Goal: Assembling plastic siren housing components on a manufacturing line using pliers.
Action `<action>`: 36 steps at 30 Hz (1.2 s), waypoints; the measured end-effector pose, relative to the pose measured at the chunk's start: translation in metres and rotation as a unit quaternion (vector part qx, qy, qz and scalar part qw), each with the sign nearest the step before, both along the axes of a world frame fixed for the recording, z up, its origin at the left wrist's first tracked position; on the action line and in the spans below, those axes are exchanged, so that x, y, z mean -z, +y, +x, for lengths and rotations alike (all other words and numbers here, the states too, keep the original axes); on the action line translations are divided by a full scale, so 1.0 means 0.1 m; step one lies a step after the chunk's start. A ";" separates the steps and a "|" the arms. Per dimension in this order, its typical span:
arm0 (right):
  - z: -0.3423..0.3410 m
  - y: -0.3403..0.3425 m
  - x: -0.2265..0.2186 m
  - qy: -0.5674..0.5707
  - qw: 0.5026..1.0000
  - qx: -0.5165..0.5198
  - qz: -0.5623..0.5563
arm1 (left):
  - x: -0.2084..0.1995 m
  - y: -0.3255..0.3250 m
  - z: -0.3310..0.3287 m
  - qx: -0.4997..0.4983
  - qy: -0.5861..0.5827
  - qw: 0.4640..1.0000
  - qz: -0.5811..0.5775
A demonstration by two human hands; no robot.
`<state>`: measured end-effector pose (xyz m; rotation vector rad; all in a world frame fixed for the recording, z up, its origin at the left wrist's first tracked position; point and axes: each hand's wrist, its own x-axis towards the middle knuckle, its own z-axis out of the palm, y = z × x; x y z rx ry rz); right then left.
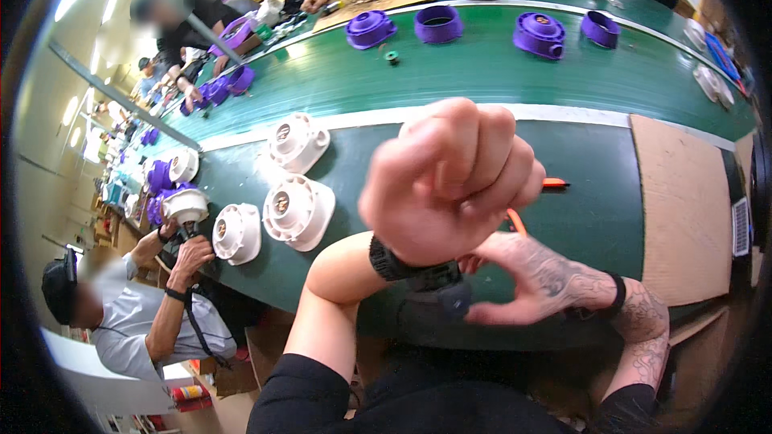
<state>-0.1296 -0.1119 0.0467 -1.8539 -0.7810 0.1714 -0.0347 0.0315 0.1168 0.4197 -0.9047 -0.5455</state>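
Raised in the middle of the view, my left hand (450, 181) is a closed fist with nothing showing in it. A black strap circles its wrist and carries a small dark device (441, 293), blurred. Beside that device my right hand (535, 273) reaches in from the right, thumb and fingers apart around a gap. Its thumb tip is at the device's edge; whether it touches is unclear. Some fingertips are hidden behind my left wrist. Beyond the fist, an orange object with a dark tip (556, 183) lies on the green table (595, 217), partly covered.
White round housings (299, 210) stand to the left. A cardboard sheet (683, 213) lies at right. Purple housings (539, 34) and purple rings (439, 24) sit on the green belt (466, 72) beyond. At left a co-worker's hands (191, 257) handle a white housing; others work farther off.
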 end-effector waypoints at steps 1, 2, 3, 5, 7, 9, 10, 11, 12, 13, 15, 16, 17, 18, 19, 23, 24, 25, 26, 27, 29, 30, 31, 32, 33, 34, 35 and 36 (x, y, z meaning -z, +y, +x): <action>-0.07 0.03 0.03 0.022 0.999 0.016 0.028 | 0.14 -0.12 0.05 -0.051 -0.041 0.998 0.025; -0.09 0.03 0.04 0.046 0.999 0.005 -0.007 | 0.24 -0.21 0.04 -0.104 -0.068 0.992 0.018; -0.10 0.03 0.02 0.130 0.991 0.023 0.016 | 0.31 -0.28 0.05 -0.159 -0.118 0.979 0.043; -0.11 0.03 0.14 0.216 0.969 0.101 0.061 | 0.47 -0.41 0.13 -0.267 -0.217 0.938 0.035; -0.07 0.06 0.16 0.146 0.972 0.169 0.069 | 0.57 -0.45 0.24 -0.359 -0.361 0.859 0.047; -0.04 0.05 0.24 0.156 0.969 0.180 0.062 | 0.57 -0.52 0.25 -0.403 -0.425 0.808 0.073; -0.04 0.05 0.29 0.182 0.963 0.186 0.065 | 0.58 -0.57 0.25 -0.402 -0.424 0.809 0.071; -0.03 0.05 0.33 0.207 0.957 0.189 0.070 | 0.59 -0.62 0.25 -0.428 -0.435 0.789 0.067; -0.02 0.04 0.37 0.207 0.957 0.189 0.069 | 0.58 -0.65 0.26 -0.455 -0.445 0.769 0.064; -0.01 0.02 0.41 0.182 0.965 0.182 0.053 | 0.57 -0.66 0.28 -0.449 -0.468 0.757 0.075; -0.01 0.01 0.40 0.158 0.971 0.176 0.037 | 0.61 -0.69 0.33 -0.465 -0.465 0.749 0.088; 0.00 0.00 0.35 0.223 0.959 0.172 0.026 | 0.62 -0.70 0.35 -0.479 -0.462 0.739 0.100; 0.00 -0.02 0.31 0.285 0.943 0.172 0.014 | 0.60 -0.68 0.39 -0.479 -0.444 0.747 0.122; 0.02 -0.03 0.30 0.282 0.943 0.178 0.011 | 0.62 -0.69 0.45 -0.477 -0.406 0.771 0.117; 0.03 -0.04 0.30 0.307 0.937 0.168 0.022 | 0.64 -0.68 0.48 -0.466 -0.353 0.798 0.145; 0.12 -0.12 0.37 0.289 0.943 0.163 0.000 | 0.78 -0.77 0.49 -0.193 -0.049 0.950 0.240; 0.12 -0.14 0.37 0.250 0.952 0.172 -0.029 | 0.79 -0.81 0.48 -0.123 -0.009 0.958 0.260; 0.13 -0.18 0.39 0.217 0.957 0.178 -0.073 | 0.80 -0.86 0.49 -0.119 -0.012 0.959 0.257; 0.13 -0.22 0.33 0.217 0.957 0.179 -0.072 | 0.80 -0.88 0.51 -0.085 0.039 0.961 0.261; 0.14 -0.25 0.21 0.199 0.954 0.193 -0.112 | 0.81 -0.88 0.52 -0.052 0.090 0.959 0.264; 0.12 -0.33 0.15 0.074 0.949 0.234 -0.197 | 0.79 -0.87 0.66 -0.078 0.075 0.956 0.272; 0.11 -0.40 0.16 -0.033 0.936 0.258 -0.239 | 0.81 -0.86 0.76 -0.091 0.058 0.955 0.276; 0.13 -0.46 0.13 -0.077 0.892 0.282 -0.346 | 0.84 -0.85 0.86 -0.130 0.037 0.947 0.292; 0.17 -0.53 -0.01 -0.068 0.869 0.253 -0.420 | 0.88 -0.80 0.96 -0.183 -0.008 0.930 0.320; 0.17 -0.59 0.01 -0.066 0.851 0.262 -0.451 | 0.94 -0.78 1.06 -0.206 -0.023 0.921 0.329; 0.17 -0.66 0.05 -0.064 0.832 0.270 -0.481 | 1.02 -0.77 1.16 -0.230 -0.039 0.912 0.338; 0.20 -0.73 0.12 -0.062 0.831 0.272 -0.481 | 1.11 -0.77 1.23 -0.231 -0.034 0.908 0.347; 0.22 -0.78 0.20 -0.016 0.827 0.259 -0.499 | 1.18 -0.79 1.27 -0.230 -0.034 0.908 0.349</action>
